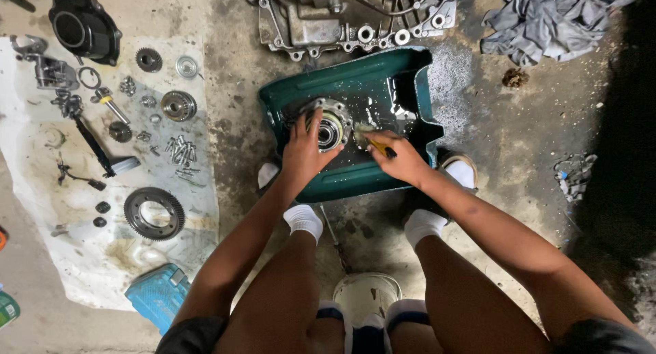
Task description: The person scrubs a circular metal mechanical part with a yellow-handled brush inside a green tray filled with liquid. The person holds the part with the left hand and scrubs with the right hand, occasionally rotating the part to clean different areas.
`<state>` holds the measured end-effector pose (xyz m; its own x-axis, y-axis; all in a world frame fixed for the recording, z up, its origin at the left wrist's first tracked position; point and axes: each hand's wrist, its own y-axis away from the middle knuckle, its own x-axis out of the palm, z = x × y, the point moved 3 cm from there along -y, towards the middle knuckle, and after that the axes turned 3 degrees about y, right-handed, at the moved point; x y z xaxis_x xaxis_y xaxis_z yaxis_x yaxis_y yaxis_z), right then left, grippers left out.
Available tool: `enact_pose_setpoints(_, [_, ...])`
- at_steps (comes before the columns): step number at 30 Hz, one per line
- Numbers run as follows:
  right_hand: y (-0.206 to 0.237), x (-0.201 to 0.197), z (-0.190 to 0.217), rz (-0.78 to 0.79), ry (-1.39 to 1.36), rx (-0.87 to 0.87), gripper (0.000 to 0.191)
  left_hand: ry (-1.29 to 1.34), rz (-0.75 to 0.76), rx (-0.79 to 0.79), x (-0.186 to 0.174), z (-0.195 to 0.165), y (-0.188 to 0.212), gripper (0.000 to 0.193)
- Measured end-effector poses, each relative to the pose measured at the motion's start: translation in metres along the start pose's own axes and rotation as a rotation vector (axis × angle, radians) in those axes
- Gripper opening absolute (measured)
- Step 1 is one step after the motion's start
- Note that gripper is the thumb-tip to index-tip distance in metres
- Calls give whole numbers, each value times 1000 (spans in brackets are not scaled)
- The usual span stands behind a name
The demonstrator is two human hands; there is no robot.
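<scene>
A green plastic basin (pixel 410 74) holding dark liquid sits on the floor in front of me. In it lies a round metal bearing housing (pixel 333 125). My left hand (pixel 304 152) grips the housing's left edge and steadies it. My right hand (pixel 403 159) is closed around a small yellow-handled brush (pixel 372 141), whose bristles touch the housing's right side. I am seated low, with my knees on either side of the basin.
A large metal gearbox casing (pixel 355 16) lies just beyond the basin. At left, a white sheet (pixel 82 258) carries a big ring gear (pixel 154 213), smaller gears, bolts and a black cover (pixel 83 22). Grey rags (pixel 553 19) sit far right; a blue case (pixel 158 296) is near my left thigh.
</scene>
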<state>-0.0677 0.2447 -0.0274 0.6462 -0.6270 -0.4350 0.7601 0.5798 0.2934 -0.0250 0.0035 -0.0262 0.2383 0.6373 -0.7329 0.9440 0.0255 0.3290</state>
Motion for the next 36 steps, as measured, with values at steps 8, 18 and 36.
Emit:
enact_pose_setpoints(8, [5, -2, -16, 0, 55, 126, 37, 31, -18, 141, -1, 9, -5, 104])
enact_pose_setpoints(18, [-47, -16, 11, -53, 28, -149, 38, 87, 31, 132, 16, -6, 27, 102])
enact_pose_setpoints(36, [-12, -15, -10, 302, -143, 303, 24, 126, 61, 64, 16, -10, 19, 103])
